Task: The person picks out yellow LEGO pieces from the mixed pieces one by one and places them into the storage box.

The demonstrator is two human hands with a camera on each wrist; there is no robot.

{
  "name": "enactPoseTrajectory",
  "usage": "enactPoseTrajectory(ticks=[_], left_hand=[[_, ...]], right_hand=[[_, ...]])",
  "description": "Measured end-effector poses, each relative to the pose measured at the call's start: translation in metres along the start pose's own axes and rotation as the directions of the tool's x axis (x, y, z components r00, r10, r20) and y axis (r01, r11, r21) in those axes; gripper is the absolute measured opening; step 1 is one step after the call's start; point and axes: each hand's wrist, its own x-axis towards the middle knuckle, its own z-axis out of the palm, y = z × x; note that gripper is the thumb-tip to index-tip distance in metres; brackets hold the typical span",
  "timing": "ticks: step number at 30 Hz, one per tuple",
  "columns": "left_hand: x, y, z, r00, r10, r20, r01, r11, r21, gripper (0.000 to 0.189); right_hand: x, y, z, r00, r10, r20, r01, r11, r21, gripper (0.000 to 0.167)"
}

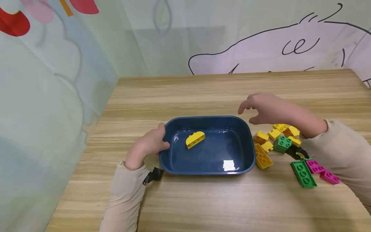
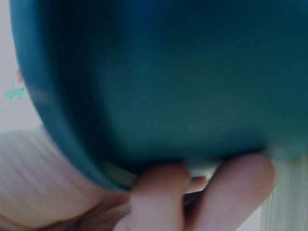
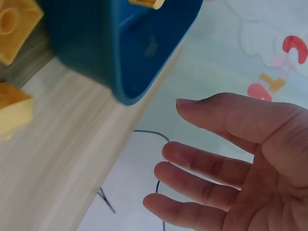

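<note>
A dark blue plastic tub (image 1: pixel 185 164) stands on the wooden table, with one yellow arched toy brick (image 1: pixel 195 139) lying inside it. My left hand (image 1: pixel 149 141) grips the tub's left end, the thumb over the rim. In the left wrist view, fingertips (image 2: pixel 161 180) press against the tub's wall. My right hand (image 1: pixel 268 108) hovers by the tub's back right corner, holding nothing. Its fingers are spread and slightly bent, as the right wrist view shows. Below that hand and forearm lie loose toy bricks, including a yellow brick (image 1: pixel 263 157) against the tub and a green brick (image 1: pixel 282 144).
Right of the tub, a long green brick (image 1: pixel 303 174) and pink bricks (image 1: pixel 329 177) lie near the right sleeve, which hides part of the pile. A black strap piece (image 1: pixel 156 174) shows at the left cuff. Printed curtains (image 1: pixel 162 48) border the table's back and left.
</note>
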Motion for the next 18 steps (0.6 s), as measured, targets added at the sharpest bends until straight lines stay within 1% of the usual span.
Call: enactPoseTrajectory(ticks=[9, 15, 18], left_hand=[[-0.001, 0.0, 0.0, 1.0, -0.008, -0.004, 0.008, 1.0, 0.0, 0.067], [-0.003, 0.001, -0.001, 1.0, -0.005, 0.004, 0.005, 1.0, -0.005, 0.07], [-0.003, 0.002, -0.001, 1.0, -0.008, 0.008, 0.008, 1.0, -0.004, 0.071]], right_hand=[[-0.014, 0.014, 0.006, 0.997, 0.066, 0.033, -0.067, 0.997, 0.039, 0.033], [-0.018, 0.021, 0.013, 0.997, 0.069, 0.042, -0.072, 0.995, 0.075, 0.033], [-0.019, 0.025, 0.018, 0.997, 0.068, 0.047, -0.072, 0.994, 0.077, 0.033]])
